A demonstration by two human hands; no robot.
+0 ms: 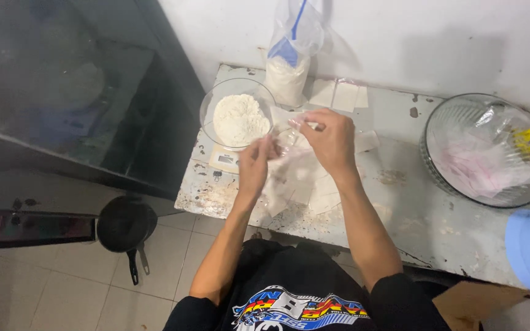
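Two hands work over a worn, stained white table (424, 208). The left hand (254, 162) and right hand (331, 140) both pinch one clear plastic bag (289, 160), fingers closed on its thin film; the bag hangs between them, just above the tabletop. Two glass bowls stand there: one bowl of flour (238, 114) just beyond the left hand, one large empty bowl (487, 148) well to the right. One tall flour bag (289, 61) leans against the white wall (437, 37) at the back. One black pan (126, 225) sits below on the tiled floor (50, 294).
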